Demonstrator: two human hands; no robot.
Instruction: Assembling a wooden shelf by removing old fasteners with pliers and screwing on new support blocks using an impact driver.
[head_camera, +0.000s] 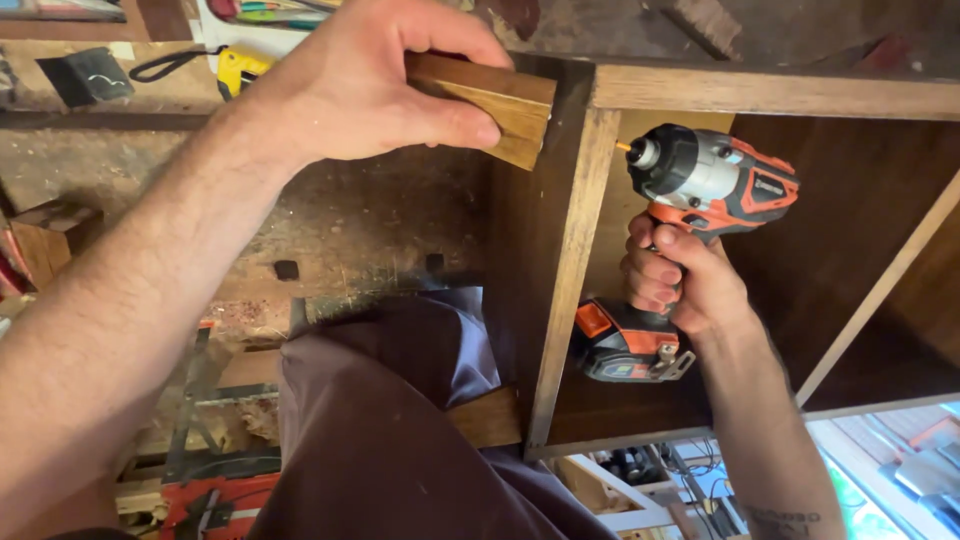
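Wooden block (495, 105) is pinched by the left hand (370, 85) against the cabinet's upright panel (545, 270), its long axis crosswise. An impact driver (700, 180) is gripped by the right hand (680, 280), fingers wrapped tight, bit aimed leftward at the panel just beneath the block.

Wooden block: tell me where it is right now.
In the head view, upper middle: the wooden block is pinched in the left hand against the outer face of the cabinet's upright panel, opposite the drill in the right hand.
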